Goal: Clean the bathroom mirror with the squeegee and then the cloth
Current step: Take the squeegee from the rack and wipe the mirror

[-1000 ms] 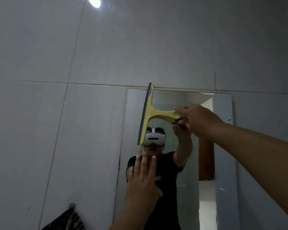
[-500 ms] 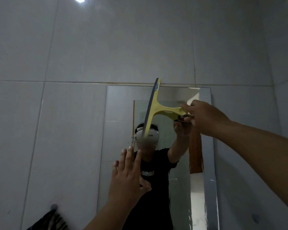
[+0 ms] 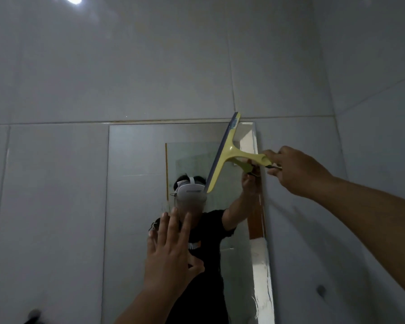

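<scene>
A tall narrow mirror [image 3: 136, 174] hangs on the grey tiled wall. My right hand [image 3: 297, 170] grips the handle of a yellow squeegee [image 3: 229, 152]. Its dark rubber blade stands nearly upright and tilted against the glass in the mirror's upper right part, with its top end just above the mirror's top edge. My left hand [image 3: 171, 251] is raised flat in front of the mirror's lower middle, fingers spread, holding nothing. The mirror reflects a person in a black shirt wearing a headset. No cloth can be clearly made out.
Large grey wall tiles [image 3: 56, 195] surround the mirror. A wall corner [image 3: 332, 113] runs down close to the mirror's right side. A dark blurred object [image 3: 33, 316] pokes in at the bottom left. A small dark knob [image 3: 320, 289] sits on the wall at lower right.
The squeegee has travelled rightward across the glass, from the left part to the right part near the edge. My right hand moved with it. My left hand stays raised and open.
</scene>
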